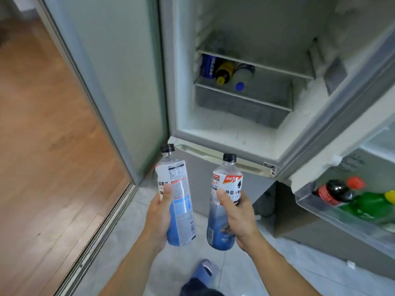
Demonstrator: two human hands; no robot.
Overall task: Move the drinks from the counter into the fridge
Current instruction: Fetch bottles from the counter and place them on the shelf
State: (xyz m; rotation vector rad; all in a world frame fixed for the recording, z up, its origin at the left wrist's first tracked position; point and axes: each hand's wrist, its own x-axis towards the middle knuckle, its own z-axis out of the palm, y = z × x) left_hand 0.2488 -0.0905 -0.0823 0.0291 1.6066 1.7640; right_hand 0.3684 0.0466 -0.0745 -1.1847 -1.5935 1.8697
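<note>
Open fridge [224, 129] ahead; my left hand [159, 218] and right hand [237, 218], thumbs up, each wrap an upright black-capped bottle: left bottle [179, 195], right bottle [224, 189].

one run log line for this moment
left hand: holds bottle | right hand: holds second bottle | fridge: open | shelf: three drinks lying
</note>
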